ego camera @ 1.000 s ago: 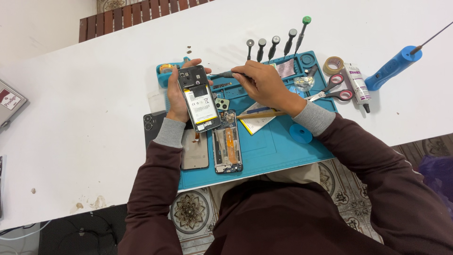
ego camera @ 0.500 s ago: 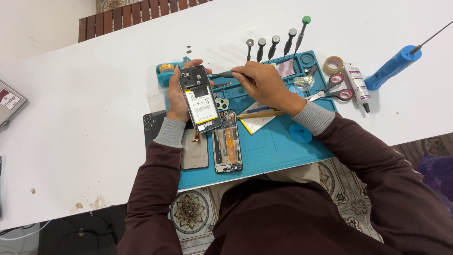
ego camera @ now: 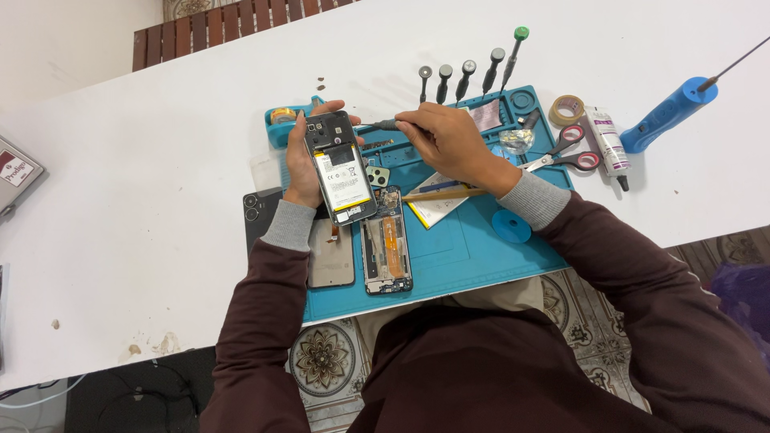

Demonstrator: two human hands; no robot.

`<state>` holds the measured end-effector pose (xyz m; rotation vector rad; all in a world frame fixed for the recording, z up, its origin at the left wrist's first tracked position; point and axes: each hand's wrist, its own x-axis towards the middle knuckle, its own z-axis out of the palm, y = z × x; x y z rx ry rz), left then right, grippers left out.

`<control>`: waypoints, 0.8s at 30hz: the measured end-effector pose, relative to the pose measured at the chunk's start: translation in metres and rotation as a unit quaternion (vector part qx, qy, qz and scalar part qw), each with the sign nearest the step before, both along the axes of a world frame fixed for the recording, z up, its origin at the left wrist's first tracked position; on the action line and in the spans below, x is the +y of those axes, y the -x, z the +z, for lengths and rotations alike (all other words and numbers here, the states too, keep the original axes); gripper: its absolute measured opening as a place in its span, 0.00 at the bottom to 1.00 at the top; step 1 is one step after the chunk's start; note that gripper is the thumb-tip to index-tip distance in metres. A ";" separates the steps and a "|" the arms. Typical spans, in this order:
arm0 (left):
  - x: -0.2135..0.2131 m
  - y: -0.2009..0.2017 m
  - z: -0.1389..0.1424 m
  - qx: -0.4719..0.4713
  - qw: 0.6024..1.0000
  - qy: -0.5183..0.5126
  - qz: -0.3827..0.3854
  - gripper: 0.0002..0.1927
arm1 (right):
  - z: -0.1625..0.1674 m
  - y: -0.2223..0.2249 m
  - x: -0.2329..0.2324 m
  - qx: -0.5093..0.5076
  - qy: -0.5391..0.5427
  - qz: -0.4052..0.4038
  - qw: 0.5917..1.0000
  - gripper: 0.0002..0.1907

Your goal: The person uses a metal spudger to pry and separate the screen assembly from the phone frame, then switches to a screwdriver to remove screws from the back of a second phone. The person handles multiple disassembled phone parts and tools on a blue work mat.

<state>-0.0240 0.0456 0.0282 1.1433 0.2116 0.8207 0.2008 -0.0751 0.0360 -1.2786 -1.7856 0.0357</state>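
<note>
opened phone (ego camera: pixel 340 166) with white-labelled battery, above blue mat (ego camera: pixel 473 248) | left hand (ego camera: pixel 303 164) grip around phone | right hand (ego camera: pixel 449 143) grip on screwdriver (ego camera: pixel 378 126) at phone's top | white glue tube (ego camera: pixel 607 143), tape roll (ego camera: pixel 567 110) right | bare white surface (ego camera: pixel 144 208) left

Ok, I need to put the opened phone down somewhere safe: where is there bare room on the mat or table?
The blue mat is bare in its near right part, between the phone frame and the blue disc. The white table left of the black back cover is wide open. It is crowded behind the right hand: screwdrivers, scissors, tape roll, glue tube.
</note>
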 end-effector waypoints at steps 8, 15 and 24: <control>0.000 0.001 0.000 0.000 1.000 -0.002 -0.004 0.37 | -0.001 0.000 0.000 0.000 -0.006 0.000 1.000 0.08; -0.001 0.000 0.000 -0.001 1.000 -0.009 -0.004 0.37 | 0.000 -0.001 0.000 -0.001 -0.004 0.000 1.000 0.08; 0.000 0.001 -0.001 0.005 1.000 -0.017 0.005 0.37 | 0.000 -0.001 0.000 -0.001 -0.007 -0.002 1.000 0.08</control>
